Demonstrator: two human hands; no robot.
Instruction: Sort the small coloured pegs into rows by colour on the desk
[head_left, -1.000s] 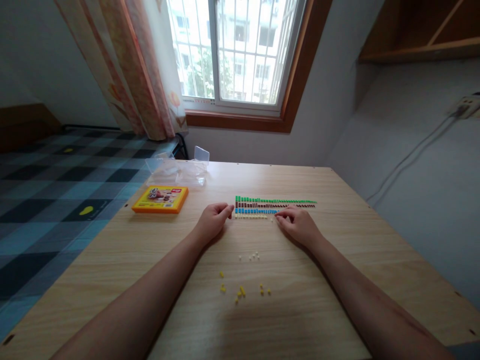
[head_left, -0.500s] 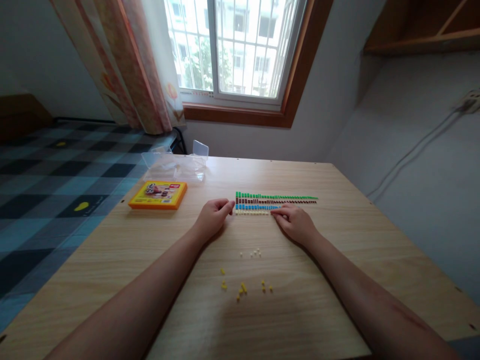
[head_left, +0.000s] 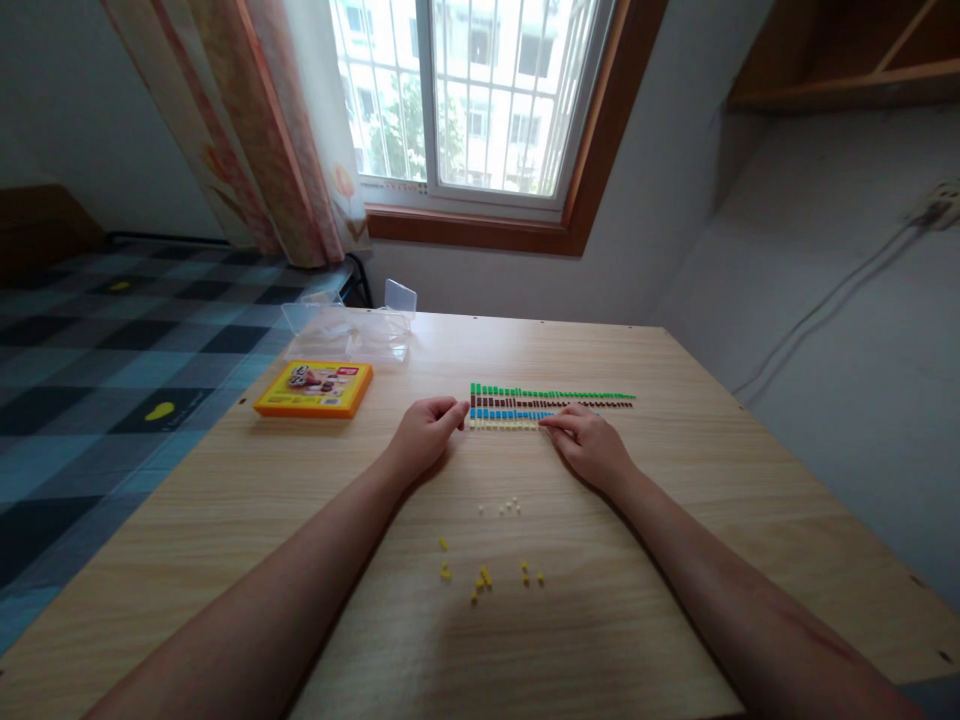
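My left hand (head_left: 429, 432) rests on the table with its fingers curled closed, thumb side against the left ends of the brick rows. At the right end of the row of small cream bricks (head_left: 502, 426) are the fingertips of my right hand (head_left: 592, 440), index finger reaching forward and thumb close below. Anything between those fingertips is too small to make out. Behind the cream row run a blue row (head_left: 502, 414), a brown row (head_left: 510, 403) and a green row (head_left: 517, 392). My right hand covers part of the blue row.
Several loose cream bricks (head_left: 510, 507) and yellow bricks (head_left: 484, 578) lie between my forearms. An orange-yellow box (head_left: 315, 390) sits at the left of the table (head_left: 600, 620), with clear plastic trays (head_left: 352, 335) behind it. A checked bed (head_left: 112, 370) stands beyond the left edge.
Both hands stay almost where they were. The view has shifted very slightly, and no brick has visibly been moved.
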